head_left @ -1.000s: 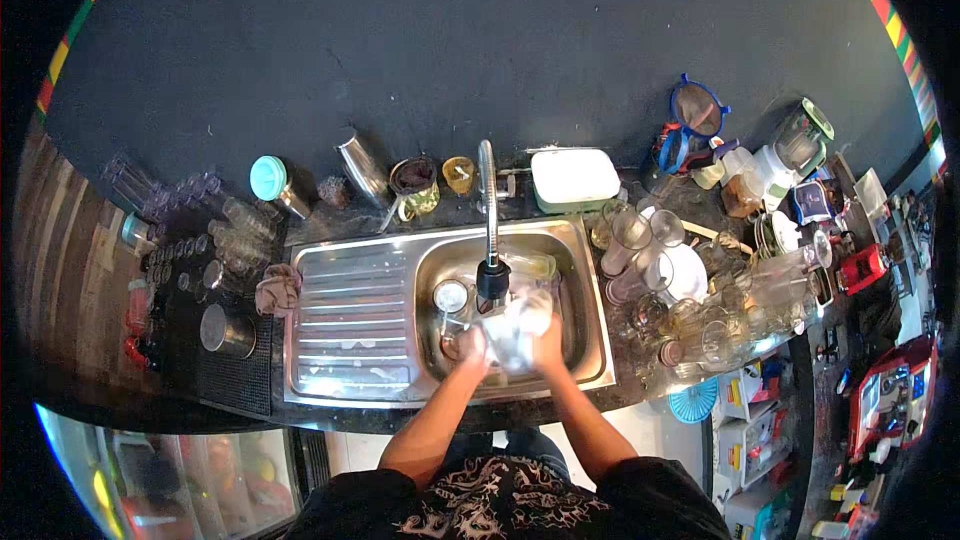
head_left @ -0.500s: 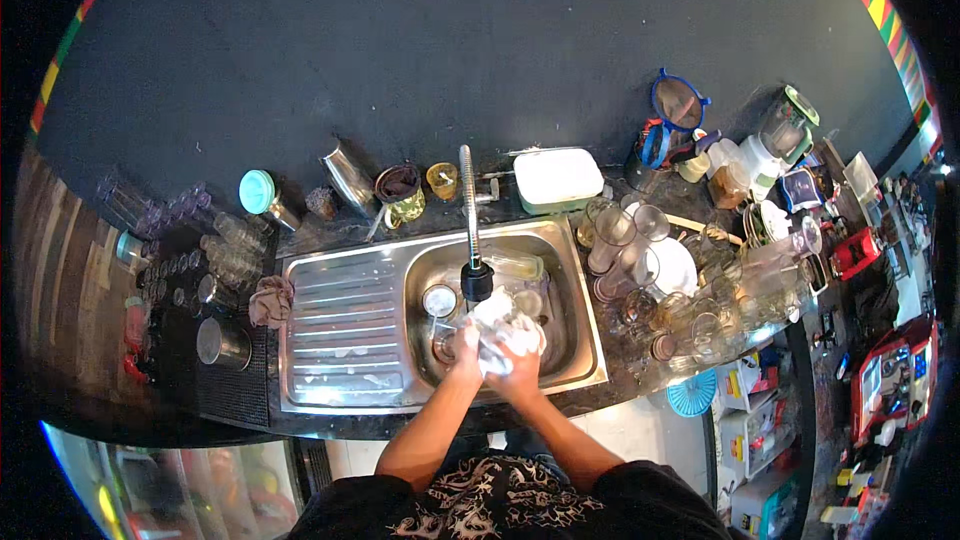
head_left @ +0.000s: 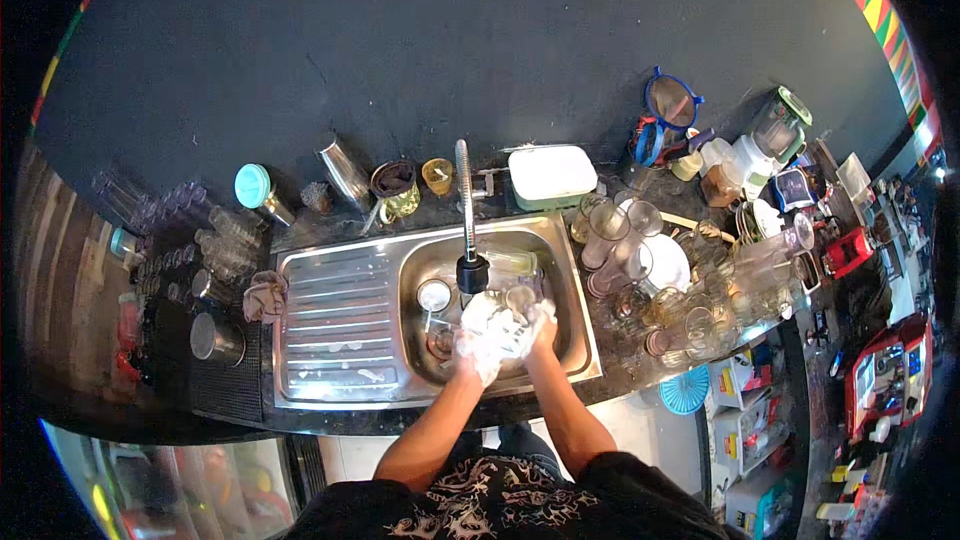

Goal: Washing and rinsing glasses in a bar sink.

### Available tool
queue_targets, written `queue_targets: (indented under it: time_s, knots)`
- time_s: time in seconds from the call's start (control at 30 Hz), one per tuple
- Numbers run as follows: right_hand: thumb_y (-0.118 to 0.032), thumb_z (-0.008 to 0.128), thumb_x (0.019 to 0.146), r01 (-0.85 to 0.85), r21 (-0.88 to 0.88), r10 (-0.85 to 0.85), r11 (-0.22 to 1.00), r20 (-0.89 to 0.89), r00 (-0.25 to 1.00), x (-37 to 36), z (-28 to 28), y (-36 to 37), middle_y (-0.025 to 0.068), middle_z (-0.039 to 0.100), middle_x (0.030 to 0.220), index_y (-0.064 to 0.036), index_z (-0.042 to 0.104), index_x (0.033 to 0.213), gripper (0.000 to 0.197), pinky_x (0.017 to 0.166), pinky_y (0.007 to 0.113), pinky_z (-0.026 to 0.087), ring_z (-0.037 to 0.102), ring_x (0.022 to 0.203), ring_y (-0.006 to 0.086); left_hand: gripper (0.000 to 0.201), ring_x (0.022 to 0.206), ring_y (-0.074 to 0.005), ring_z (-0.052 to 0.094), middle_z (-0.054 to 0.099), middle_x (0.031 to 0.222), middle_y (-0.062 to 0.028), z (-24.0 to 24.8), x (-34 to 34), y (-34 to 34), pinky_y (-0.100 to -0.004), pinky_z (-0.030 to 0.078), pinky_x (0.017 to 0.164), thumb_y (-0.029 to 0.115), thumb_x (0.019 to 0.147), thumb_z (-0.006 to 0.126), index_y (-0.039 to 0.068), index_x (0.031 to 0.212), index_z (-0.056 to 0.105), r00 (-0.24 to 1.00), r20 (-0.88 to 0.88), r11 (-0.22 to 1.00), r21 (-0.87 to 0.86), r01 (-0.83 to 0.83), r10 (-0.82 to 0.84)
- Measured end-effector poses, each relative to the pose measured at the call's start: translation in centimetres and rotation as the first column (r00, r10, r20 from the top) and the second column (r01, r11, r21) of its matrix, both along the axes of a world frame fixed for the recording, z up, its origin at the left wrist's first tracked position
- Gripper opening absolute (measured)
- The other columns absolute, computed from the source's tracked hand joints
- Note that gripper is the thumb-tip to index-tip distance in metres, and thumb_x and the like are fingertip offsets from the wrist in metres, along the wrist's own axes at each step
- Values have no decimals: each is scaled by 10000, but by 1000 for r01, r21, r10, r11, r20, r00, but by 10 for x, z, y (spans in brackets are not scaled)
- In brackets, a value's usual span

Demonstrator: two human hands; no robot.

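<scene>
Over the sink basin [head_left: 412,285], both my hands are covered in white suds. My left hand [head_left: 475,356] is closed on a clear, foam-covered glass [head_left: 510,338]. At the glass's right side, my right hand [head_left: 541,326] has its fingers curled; foam and blur hide whether it grips the glass or a sponge. White foam lies just beyond the hands, below the black tap head [head_left: 472,274]. In the basin, a round clear glass [head_left: 434,295] stands to the left, and other glassware lies at the back.
A ribbed steel drainboard [head_left: 335,325] adjoins the basin on the left, with a crumpled cloth [head_left: 265,297] at its edge. Many glasses [head_left: 698,325] and a white plate [head_left: 668,265] crowd the right counter. A white-lidded tub [head_left: 552,175] stands behind the sink.
My hands have spread apart: the right one has moved right and slightly away from me, the left one a little nearer to me. More foam shows between them. The whole view has shifted slightly.
</scene>
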State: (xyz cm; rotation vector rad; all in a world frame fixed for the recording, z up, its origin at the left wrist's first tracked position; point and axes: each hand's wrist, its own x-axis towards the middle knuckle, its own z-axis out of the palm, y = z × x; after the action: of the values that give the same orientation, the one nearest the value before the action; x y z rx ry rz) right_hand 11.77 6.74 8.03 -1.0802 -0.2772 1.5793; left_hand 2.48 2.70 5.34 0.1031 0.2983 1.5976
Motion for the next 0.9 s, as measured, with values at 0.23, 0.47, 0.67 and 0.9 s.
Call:
queue_targets:
  time_s: [0.23, 0.47, 0.67, 0.9]
  knots:
    - [-213, 672, 745, -4, 574, -346, 819, 499, 794, -33, -10, -43, 107, 489, 1140, 7, 436, 1210, 566, 871, 333, 423, 505, 994, 193, 278, 817, -214, 637, 639, 923, -73, -18, -6, 3, -346, 554, 691, 302, 905, 509, 74, 1051, 573, 994, -33, 960, -257, -108, 103]
    - [-135, 761, 595, -436, 385, 85, 814, 663, 744, 7, 1, -13, 56, 624, 886, -41, 589, 965, 419, 712, 299, 477, 581, 817, 120, 257, 725, -207, 619, 626, 896, -75, -32, -18, -13, -359, 536, 620, 294, 908, 517, 74, 1028, 569, 921, -389, 923, -352, -152, 3]
    - [-23, 693, 594, -772, 424, 93, 474, 848, 523, 42, 30, 21, 69, 648, 942, -2, 589, 1055, 474, 791, 292, 471, 595, 854, 144, 330, 811, -242, 652, 660, 933, -125, -35, -30, -10, -378, 542, 753, 274, 953, 414, 30, 1050, 615, 814, -492, 907, -410, 94, -307]
    - [-35, 745, 644, -908, 191, 796, 373, 436, 419, 79, 17, 35, 84, 672, 838, 40, 635, 953, 337, 561, 321, 522, 642, 725, 185, 233, 842, -174, 644, 663, 965, -68, -11, -57, 14, -326, 538, 754, 199, 938, 485, 62, 1074, 615, 552, -545, 772, -510, 379, -631]
